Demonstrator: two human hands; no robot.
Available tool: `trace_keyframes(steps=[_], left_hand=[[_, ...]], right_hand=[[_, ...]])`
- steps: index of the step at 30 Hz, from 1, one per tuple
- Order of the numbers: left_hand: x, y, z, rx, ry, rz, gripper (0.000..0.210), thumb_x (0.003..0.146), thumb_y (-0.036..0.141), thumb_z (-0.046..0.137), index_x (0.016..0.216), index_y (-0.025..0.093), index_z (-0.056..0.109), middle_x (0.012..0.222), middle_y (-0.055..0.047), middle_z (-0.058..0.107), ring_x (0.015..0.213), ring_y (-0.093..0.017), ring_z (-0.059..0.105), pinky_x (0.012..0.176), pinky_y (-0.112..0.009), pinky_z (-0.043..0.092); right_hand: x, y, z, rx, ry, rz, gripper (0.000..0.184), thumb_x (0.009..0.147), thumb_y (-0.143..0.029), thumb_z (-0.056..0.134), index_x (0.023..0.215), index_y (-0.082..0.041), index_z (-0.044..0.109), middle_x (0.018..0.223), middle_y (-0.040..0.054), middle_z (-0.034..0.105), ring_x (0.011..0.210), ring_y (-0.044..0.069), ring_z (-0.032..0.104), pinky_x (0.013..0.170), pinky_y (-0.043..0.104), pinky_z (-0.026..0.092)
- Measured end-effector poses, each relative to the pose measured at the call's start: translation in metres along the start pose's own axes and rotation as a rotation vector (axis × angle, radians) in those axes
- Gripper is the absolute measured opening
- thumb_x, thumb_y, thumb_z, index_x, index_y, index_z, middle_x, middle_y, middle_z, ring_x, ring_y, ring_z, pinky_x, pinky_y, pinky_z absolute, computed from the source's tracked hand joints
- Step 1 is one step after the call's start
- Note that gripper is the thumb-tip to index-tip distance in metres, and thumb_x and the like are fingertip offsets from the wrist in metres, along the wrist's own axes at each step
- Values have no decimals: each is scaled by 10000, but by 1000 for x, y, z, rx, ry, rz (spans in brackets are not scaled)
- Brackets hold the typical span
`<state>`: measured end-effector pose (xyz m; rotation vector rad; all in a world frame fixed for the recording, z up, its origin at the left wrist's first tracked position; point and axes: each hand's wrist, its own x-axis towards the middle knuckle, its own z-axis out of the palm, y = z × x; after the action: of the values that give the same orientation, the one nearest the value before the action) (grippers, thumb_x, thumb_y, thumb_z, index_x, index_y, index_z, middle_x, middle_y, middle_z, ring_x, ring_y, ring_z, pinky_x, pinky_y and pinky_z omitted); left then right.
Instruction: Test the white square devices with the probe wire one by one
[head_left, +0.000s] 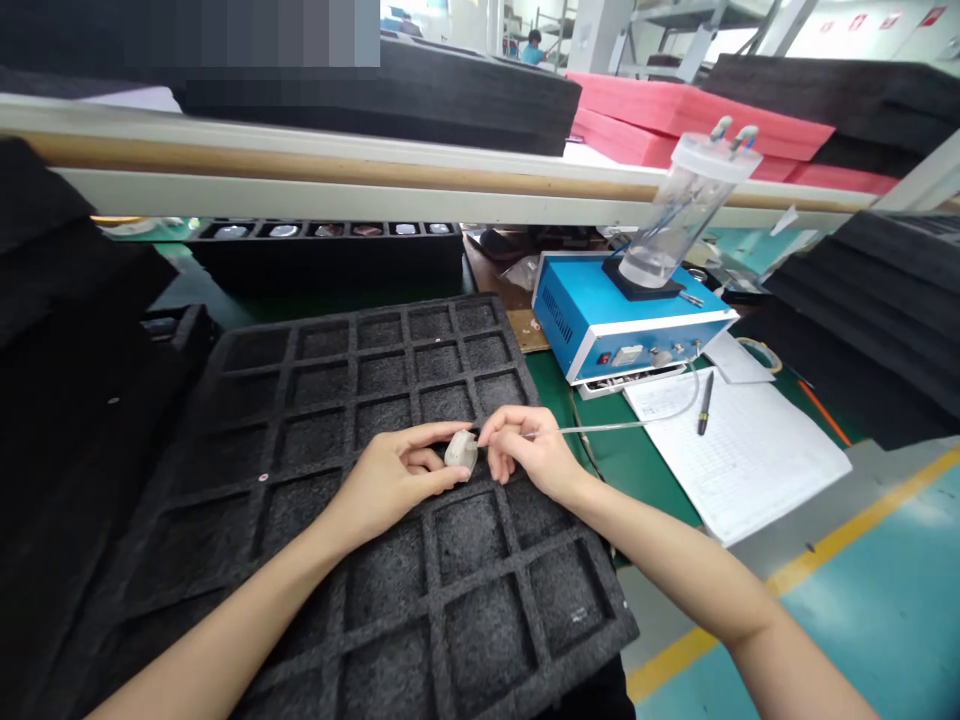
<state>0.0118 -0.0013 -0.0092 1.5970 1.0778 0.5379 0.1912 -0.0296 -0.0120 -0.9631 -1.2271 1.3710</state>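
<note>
My left hand [386,480] holds a small rounded, pale beige part [460,455] between thumb and fingers. Just to its right, my right hand [538,455] pinches the end of a thin clear tube [611,428] and brings it against or very close to the part; the exact contact is hidden by the fingertips. From there the tube runs right and curves up to the front of a blue machine [577,300]. Both hands are above a black foam tray [433,570] divided into square pockets.
A clear cylinder [671,225] stands on the machine. To the right lie a printed sheet [735,460] and a pen [705,403]. Behind, a second black tray [330,260] holds several parts under a shelf [315,195]. Black foam stacks [877,300] rise at the sides.
</note>
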Motion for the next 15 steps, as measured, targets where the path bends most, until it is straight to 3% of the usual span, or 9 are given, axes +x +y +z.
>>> trace_keyframes(steps=[15], left_hand=[[1,-2,-1,-16,-8,-2,560,672,316,713,1177,111,584,558,41,603,534,-96,501,576,-211,394]], right_hand=[[0,-1,1,-25,10,12,114,657,-206,492,657,-134,580,421,-28,559,338,74,464,367,167,364]])
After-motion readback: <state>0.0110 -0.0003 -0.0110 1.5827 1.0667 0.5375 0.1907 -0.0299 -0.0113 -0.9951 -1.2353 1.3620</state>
